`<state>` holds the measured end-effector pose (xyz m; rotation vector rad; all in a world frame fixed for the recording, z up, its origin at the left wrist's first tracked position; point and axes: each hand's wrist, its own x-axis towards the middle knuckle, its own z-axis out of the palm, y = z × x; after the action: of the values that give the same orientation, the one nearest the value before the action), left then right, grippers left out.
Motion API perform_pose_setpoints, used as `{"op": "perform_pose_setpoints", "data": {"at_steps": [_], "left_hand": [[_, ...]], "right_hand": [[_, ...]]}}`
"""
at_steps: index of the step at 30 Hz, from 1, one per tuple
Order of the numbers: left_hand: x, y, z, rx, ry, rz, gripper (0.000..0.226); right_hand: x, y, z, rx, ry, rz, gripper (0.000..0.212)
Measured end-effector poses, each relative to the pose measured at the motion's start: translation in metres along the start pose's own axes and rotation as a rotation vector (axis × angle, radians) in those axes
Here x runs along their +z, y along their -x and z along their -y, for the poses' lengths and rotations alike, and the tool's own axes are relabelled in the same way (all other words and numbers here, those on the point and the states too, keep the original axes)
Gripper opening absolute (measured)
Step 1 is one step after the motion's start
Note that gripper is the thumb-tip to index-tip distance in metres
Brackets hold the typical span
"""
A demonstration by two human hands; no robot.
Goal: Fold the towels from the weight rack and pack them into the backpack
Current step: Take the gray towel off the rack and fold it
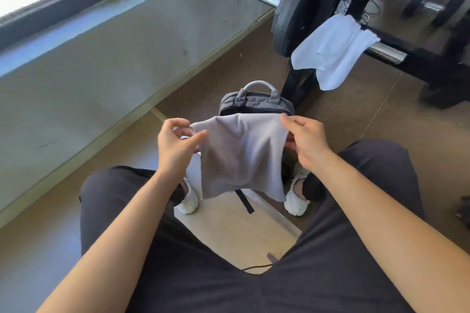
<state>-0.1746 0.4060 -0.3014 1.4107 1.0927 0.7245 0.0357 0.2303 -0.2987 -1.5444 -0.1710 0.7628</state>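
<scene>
- Seated person, head view looking down past black trousers at the floor.
- Grey towel (241, 155) at frame centre, hanging in the air by its top edge and sagging in the middle. Lower edge uneven, 5 o'clock corner hangs lowest.
- Left hand (178, 142) at 9 o'clock of the towel: thumb and forefinger pinch the top-left corner, other fingers loosely curled.
- Right hand (305, 140) at 3 o'clock: fingertips pinch the top-right corner, remaining fingers tucked behind the cloth, so the exact grip there is hidden.
- Grey backpack (256, 103) at 12 o'clock of the towel, on the floor between the white shoes (189, 201), handle up. The towel covers most of it, so I cannot tell whether the zip is open.
- White towel (333, 51) at 2 o'clock, draped over the bar of the weight rack (432, 58), just beside the weight plate (292, 20). Not yet collected.
- Step, by my read: first fold of the grey towel. One towel in hand, one left on the rack, so the task looks early.
- To do it well:
  - pull the two corners apart to take out the sag first
  - bring corner to corner so the edges line up, then pinch both layers in one hand
  - smooth the crease on the lap, since mid-air folds on thin cloth skew easily
  - fold small enough for the backpack mouth
- Risk: the left pinch looks light, so that corner may slip.
</scene>
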Motion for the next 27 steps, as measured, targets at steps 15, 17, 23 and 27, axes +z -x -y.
{"op": "perform_pose_setpoints", "data": {"at_steps": [15, 17, 23, 27], "left_hand": [[0.044, 0.03, -0.013, -0.067, 0.076, 0.486, 0.006], [0.043, 0.03, -0.013, -0.031, 0.069, 0.525, 0.008], [0.032, 0.026, -0.007, 0.092, -0.006, 0.57, 0.011], [0.016, 0.006, 0.004, 0.073, 0.004, 0.357, 0.032]], "right_hand": [[0.03, 0.036, -0.006, -0.24, 0.251, 0.445, 0.026], [0.029, 0.036, -0.006, -0.285, 0.319, 0.464, 0.033], [0.025, 0.028, -0.01, -0.345, 0.397, 0.442, 0.027], [0.014, 0.021, -0.006, -0.271, 0.367, 0.519, 0.019]]}}
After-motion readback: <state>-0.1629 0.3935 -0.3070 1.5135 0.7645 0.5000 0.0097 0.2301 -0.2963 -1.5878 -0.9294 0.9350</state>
